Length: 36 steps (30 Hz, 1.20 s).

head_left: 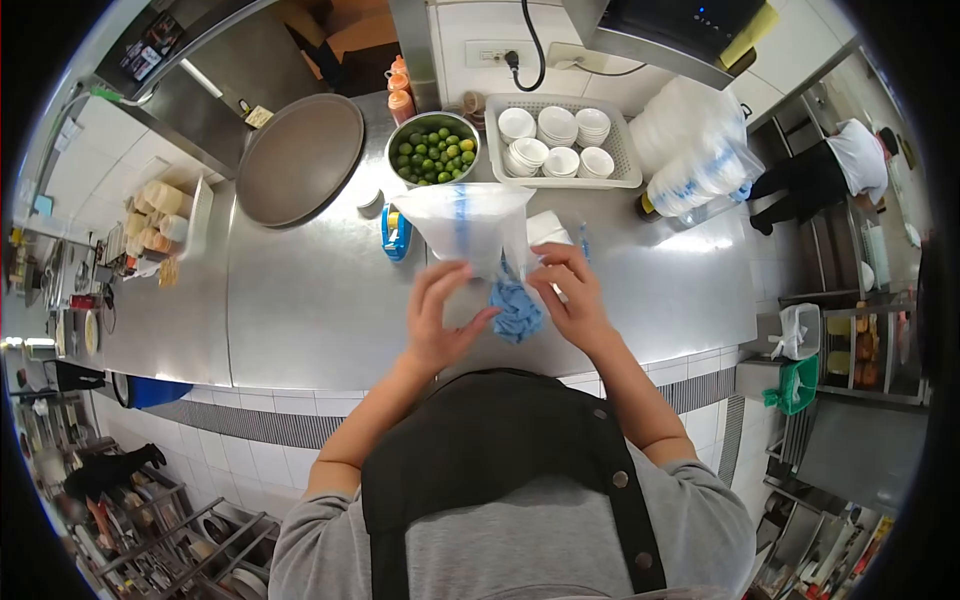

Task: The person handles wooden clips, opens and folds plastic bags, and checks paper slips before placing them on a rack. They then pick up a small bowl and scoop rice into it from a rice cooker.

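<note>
A clear plastic bag [465, 222] with a blue stripe stands on the steel counter in front of me. My left hand [437, 312] is at its lower left, thumb and fingers apart, fingertips close to the plastic. At the bag's right edge, my right hand [568, 295] has its fingertips drawn together on the plastic. Between my hands lies a crumpled blue cloth [516, 312]. A blue tape dispenser [396, 236] is left of the bag, and a white folded item [547, 228] sits partly hidden behind my right fingers.
Behind the bag are a metal bowl [391, 150] of green limes and a white basket [632, 172] holding small white bowls. A round brown tray [300, 160] lies to the left. Bagged white containers [695, 180] stand at right. Another person [835, 170] is at far right.
</note>
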Each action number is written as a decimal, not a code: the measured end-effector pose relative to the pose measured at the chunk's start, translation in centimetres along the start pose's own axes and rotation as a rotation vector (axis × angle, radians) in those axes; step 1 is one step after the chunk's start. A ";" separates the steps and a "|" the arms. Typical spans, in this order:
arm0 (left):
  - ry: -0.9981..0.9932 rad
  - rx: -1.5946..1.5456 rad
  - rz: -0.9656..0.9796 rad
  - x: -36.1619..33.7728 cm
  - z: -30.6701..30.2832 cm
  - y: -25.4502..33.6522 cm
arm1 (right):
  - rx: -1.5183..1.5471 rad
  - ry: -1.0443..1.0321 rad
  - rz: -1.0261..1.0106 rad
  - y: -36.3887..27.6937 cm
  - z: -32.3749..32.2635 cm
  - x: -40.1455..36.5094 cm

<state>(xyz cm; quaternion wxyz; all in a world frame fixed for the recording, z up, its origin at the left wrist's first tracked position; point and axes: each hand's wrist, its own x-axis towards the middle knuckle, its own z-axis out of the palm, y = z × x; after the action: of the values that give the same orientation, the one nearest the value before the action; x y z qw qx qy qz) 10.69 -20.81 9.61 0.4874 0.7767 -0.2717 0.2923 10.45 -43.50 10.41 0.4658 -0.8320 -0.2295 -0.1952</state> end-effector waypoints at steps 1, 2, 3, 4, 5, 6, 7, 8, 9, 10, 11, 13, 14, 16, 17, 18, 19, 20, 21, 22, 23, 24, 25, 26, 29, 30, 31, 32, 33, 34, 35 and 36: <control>-0.026 -0.038 -0.038 1.4 -0.6 0.7 | 0.012 -0.066 -0.030 -1.8 -1.2 0.6; -0.053 -0.076 -0.077 2.6 -1.2 1.3 | 0.024 -0.130 -0.059 -3.3 -2.3 1.1; -0.080 -0.115 -0.114 3.4 -1.6 1.7 | 0.099 -0.164 -0.060 -4.8 -3.1 1.6; -0.100 -0.255 -0.190 3.8 -1.6 1.9 | 0.171 -0.195 -0.060 -6.0 -3.9 2.1; -0.119 -0.397 -0.265 4.1 -1.5 2.1 | 0.241 -0.226 -0.061 -6.8 -4.4 2.4; -0.154 -0.480 -0.325 4.2 -1.6 2.3 | 0.288 -0.242 -0.037 -7.1 -4.8 2.5; -0.186 -0.560 -0.389 4.3 -1.7 2.6 | 0.335 -0.259 -0.014 -7.3 -5.2 2.6; -0.234 -0.579 -0.439 4.3 -2.2 2.9 | 0.382 -0.275 0.009 -7.4 -5.3 2.7; -0.282 -0.597 -0.488 4.2 -2.6 3.3 | 0.348 -0.238 0.070 -7.4 -5.2 2.8; -0.228 -0.586 -0.543 4.2 -3.0 3.8 | 0.315 -0.200 0.131 -7.3 -4.9 2.9; -0.175 -0.575 -0.597 4.2 -3.2 4.4 | 0.281 -0.163 0.192 -7.3 -4.6 3.1; -0.161 -0.447 -0.535 4.8 -3.8 4.9 | 0.466 -0.132 0.289 -8.2 -4.5 4.0; -0.200 -0.329 -0.418 5.3 -4.3 4.9 | 0.482 -0.151 0.304 -8.3 -4.6 4.3; -0.264 -0.193 -0.252 5.7 -4.7 4.9 | 0.434 -0.222 0.301 -8.0 -4.7 4.7; -0.290 -0.173 -0.199 5.9 -4.7 4.8 | 0.369 -0.271 0.277 -7.7 -4.8 4.9; -0.313 -0.151 -0.143 6.2 -4.8 4.6 | 0.341 -0.301 0.295 -7.3 -4.7 5.0; -0.316 -0.120 -0.128 6.3 -4.9 4.3 | 0.311 -0.331 0.307 -7.0 -4.5 5.0; -0.316 -0.087 -0.112 6.2 -5.1 4.0 | 0.281 -0.360 0.314 -6.8 -4.2 5.2; -0.313 -0.050 -0.095 6.3 -5.3 3.6 | 0.265 -0.317 0.331 -6.9 -3.9 5.2; -0.178 0.079 -0.026 6.7 -5.4 3.2 | 0.288 -0.280 0.348 -6.8 -3.5 5.2; -0.041 0.205 0.040 7.2 -5.3 2.9 | 0.312 -0.246 0.366 -6.6 -3.1 5.0; 0.009 0.224 0.035 6.9 -5.4 3.0 | 0.337 -0.214 0.387 -6.2 -2.6 4.8; 0.059 0.241 0.030 6.6 -5.5 3.2 | 0.377 -0.181 0.405 -5.6 -2.1 4.6; 0.109 0.259 0.024 6.3 -5.6 3.4 | 0.460 -0.152 0.455 -5.5 -1.6 4.5; -0.034 -0.041 -0.212 4.6 -4.9 4.7 | 0.702 -0.099 0.588 -5.9 -0.6 4.5; -0.126 -0.158 -0.324 5.0 -4.6 5.6 | 0.730 -0.143 0.569 -6.0 -0.2 4.5; -0.218 -0.277 -0.437 5.0 -4.4 6.1 | 0.756 -0.187 0.551 -6.0 0.2 4.3; -0.195 -0.387 -0.526 4.1 -3.8 5.3 | 0.781 -0.229 0.535 -5.9 0.7 4.0; -0.170 -0.500 -0.615 2.7 -2.8 3.7 | 0.810 -0.255 0.506 -5.8 1.1 3.6; -0.148 -0.614 -0.705 2.5 -2.5 3.3 | 0.799 -0.272 0.515 -6.0 1.5 3.4; -0.140 -0.759 -0.825 2.4 -2.9 3.1 | 0.787 -0.290 0.523 -6.2 1.9 3.2; -0.154 -0.796 -0.838 2.8 -3.2 3.2 | 0.776 -0.308 0.530 -6.2 2.1 3.3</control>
<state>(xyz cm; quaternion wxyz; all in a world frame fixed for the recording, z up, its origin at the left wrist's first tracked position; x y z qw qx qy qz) 9.76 -19.44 14.69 0.7945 0.5941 -0.0648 -0.1075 9.86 -38.16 15.40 0.7355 -0.6461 -0.1320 0.1551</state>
